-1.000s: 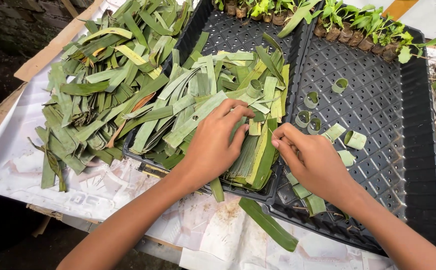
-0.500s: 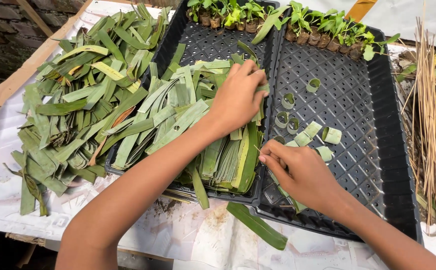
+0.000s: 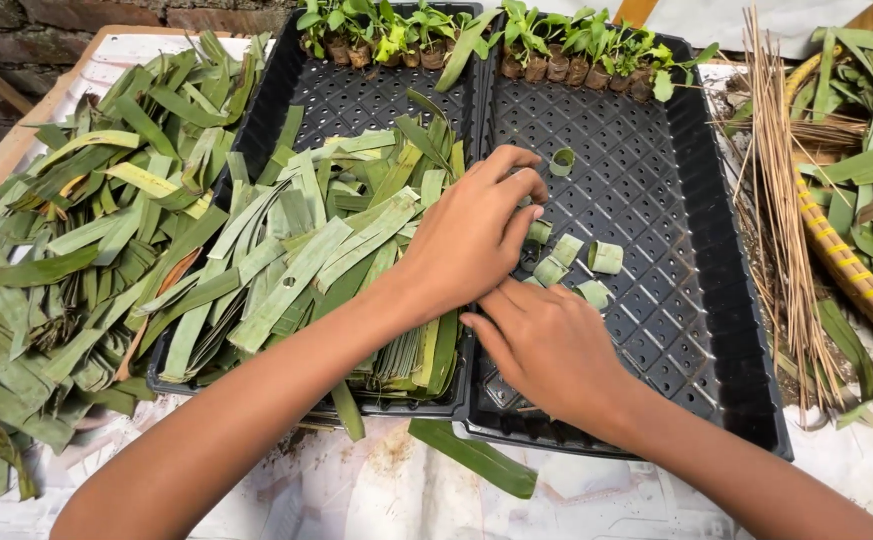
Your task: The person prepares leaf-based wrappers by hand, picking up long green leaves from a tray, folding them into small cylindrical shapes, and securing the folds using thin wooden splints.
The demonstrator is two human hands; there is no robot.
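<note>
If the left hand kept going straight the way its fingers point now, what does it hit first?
Probably the small rolled green leaf ring lying alone on the black perforated plastic tray, just beyond the left hand fingertips. Past it stands the row of seedlings in little pots. Depth is uncertain.

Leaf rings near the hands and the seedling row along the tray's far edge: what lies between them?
In the head view, only bare perforated floor of the black tray separates the leaf rings from the seedlings; one lone ring sits there.
</note>
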